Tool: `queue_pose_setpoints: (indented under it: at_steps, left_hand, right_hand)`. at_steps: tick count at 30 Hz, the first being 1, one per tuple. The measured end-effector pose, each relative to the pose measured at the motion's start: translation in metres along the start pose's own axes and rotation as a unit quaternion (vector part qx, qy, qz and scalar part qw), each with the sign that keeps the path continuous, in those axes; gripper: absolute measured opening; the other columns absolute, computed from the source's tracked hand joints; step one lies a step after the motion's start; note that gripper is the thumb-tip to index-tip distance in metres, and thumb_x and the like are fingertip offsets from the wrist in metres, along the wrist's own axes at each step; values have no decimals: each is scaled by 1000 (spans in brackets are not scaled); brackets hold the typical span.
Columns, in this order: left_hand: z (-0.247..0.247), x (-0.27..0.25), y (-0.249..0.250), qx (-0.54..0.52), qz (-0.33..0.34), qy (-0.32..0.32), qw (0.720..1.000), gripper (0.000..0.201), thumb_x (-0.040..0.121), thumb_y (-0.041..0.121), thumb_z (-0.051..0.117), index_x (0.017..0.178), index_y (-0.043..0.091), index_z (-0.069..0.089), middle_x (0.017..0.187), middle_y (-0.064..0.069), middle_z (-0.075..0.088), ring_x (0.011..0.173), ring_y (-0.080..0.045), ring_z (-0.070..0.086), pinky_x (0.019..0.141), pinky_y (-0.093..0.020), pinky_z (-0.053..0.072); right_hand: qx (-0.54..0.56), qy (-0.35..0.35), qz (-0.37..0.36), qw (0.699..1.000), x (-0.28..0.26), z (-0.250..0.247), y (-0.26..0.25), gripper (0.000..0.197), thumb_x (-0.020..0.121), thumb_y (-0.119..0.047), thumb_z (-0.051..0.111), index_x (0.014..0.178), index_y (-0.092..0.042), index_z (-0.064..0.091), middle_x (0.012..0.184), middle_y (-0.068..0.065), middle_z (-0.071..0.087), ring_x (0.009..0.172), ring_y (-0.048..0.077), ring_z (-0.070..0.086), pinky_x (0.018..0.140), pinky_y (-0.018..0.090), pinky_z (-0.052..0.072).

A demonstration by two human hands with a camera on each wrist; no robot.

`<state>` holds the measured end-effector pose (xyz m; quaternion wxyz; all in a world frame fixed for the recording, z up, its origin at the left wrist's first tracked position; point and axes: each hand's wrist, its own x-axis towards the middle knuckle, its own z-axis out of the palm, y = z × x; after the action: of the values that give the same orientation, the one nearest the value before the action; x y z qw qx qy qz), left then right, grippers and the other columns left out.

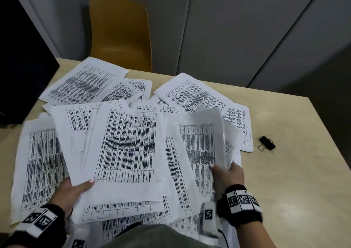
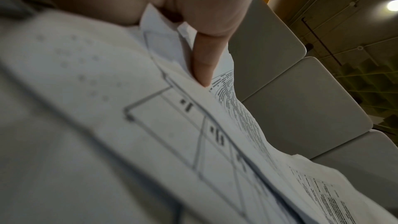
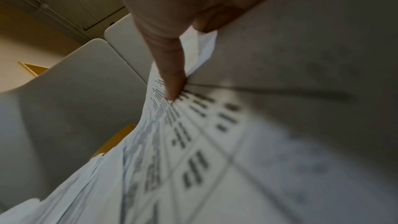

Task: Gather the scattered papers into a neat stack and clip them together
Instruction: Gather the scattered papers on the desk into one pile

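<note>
Both hands pinch printed sheets. From the head view, the left hand [image 1: 73,189] lifts a sheet [image 1: 127,147] by its near corner, while the right hand [image 1: 228,174] pinches several curled sheets [image 1: 201,139]; more scattered papers [image 1: 85,82] lie beyond both, and a binder clip [image 1: 266,142] sits right of the right hand. Each wrist view shows a thumb pressed on paper. Gathering seems to be midway; next, the two handfuls likely need merging.
</note>
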<state>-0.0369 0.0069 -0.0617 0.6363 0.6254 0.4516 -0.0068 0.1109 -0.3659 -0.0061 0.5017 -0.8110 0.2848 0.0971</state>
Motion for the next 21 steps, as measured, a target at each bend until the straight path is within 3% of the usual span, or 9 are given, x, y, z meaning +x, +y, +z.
queue_pose_setpoints:
  at_steps: [2, 6, 8, 10, 13, 17, 21]
  left_hand:
    - [-2, 3, -4, -7, 2, -1, 1000, 29, 80, 12, 69, 108, 9, 61, 112, -12, 65, 108, -34, 58, 103, -51, 36]
    - [-12, 14, -17, 2, -12, -5, 1000, 69, 56, 44, 83, 114, 18, 59, 117, -8, 64, 110, -36, 58, 99, -57, 39]
    - [-8, 9, -12, 7, -16, -15, 1000, 53, 67, 33, 79, 114, 16, 59, 118, -9, 64, 111, -35, 56, 102, -56, 36]
    - [-4, 2, -5, 3, -5, -24, 1000, 36, 79, 20, 71, 112, 14, 60, 115, -9, 64, 111, -33, 56, 104, -52, 34]
    - [-1, 1, -2, -4, 11, -30, 999, 31, 83, 10, 65, 113, 6, 60, 112, -11, 64, 108, -30, 57, 105, -48, 34]
    - [0, 0, 1, 17, 25, -28, 999, 32, 82, 15, 68, 113, 8, 60, 109, -10, 64, 105, -30, 57, 101, -43, 37]
    - [-2, 3, -3, 41, 8, -9, 999, 42, 79, 24, 71, 115, 7, 58, 114, -11, 63, 110, -34, 56, 102, -49, 38]
  right_hand:
    - [-42, 48, -15, 998, 6, -7, -5, 23, 72, -19, 72, 81, -1, 60, 78, 19, 67, 64, 30, 62, 61, 36, 54]
    - [-58, 59, -13, 996, 19, -22, -15, 33, 82, -19, 68, 103, 5, 58, 94, 20, 63, 78, 29, 55, 72, 35, 47]
    - [-98, 14, -26, 995, 20, -27, -21, 32, 85, -16, 64, 108, 3, 54, 97, 17, 59, 81, 26, 51, 72, 32, 42]
    - [-184, -61, -50, 980, 18, -28, -26, 26, 83, -12, 67, 98, -3, 49, 96, 17, 58, 83, 25, 51, 74, 33, 43]
    - [-226, -117, -51, 966, 14, -22, -34, 29, 78, -9, 72, 92, -4, 46, 88, 12, 55, 82, 26, 53, 74, 31, 46]
    - [-181, 20, -132, 974, 9, -21, -50, 22, 84, -9, 61, 99, 6, 57, 93, 26, 63, 84, 35, 60, 72, 34, 45]
    - [-84, 114, -217, 966, -1, -22, -87, 15, 87, -14, 60, 85, -1, 52, 70, 10, 51, 72, 24, 48, 68, 37, 46]
